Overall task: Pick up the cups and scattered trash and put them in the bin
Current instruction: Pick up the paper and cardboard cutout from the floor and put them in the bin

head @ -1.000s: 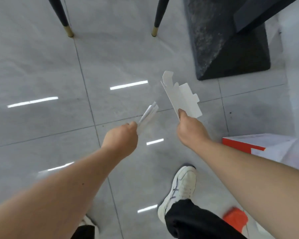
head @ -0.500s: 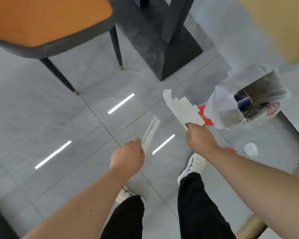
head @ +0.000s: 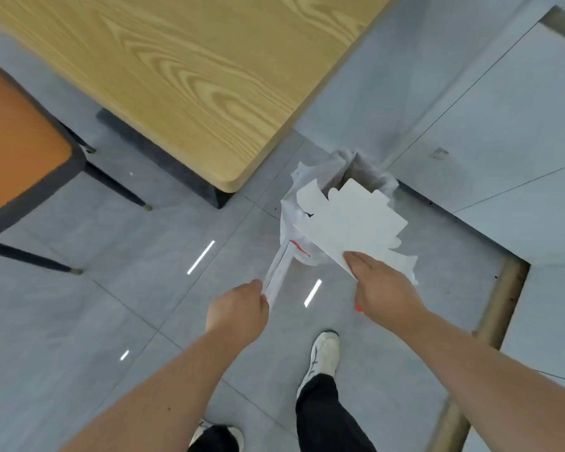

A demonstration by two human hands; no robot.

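Person stood on grey tile floor (head: 79, 305), both arms extended fwd. Left hand (head: 238, 309) was closed in a fist round the near end of a folded white paper piece (head: 278, 267), seen edge-on, its far end angled up toward the bin (head: 366, 177). Right hand (head: 380, 285) was closed w/ thumb on top, gripping the near edge of a flattened white carton (head: 349, 220), held roughly flat, tabs pointing away. Carton sat over the bin opening in this view, hiding most of it; height above rim could not be judged. Bin, lined w/ white plastic bag, stood on floor just beside the corner of the wooden table (head: 183, 79), near the wall. Orange chair (head: 17, 148) at left, well apart from bin. One white shoe (head: 323, 357) visible below right forearm.
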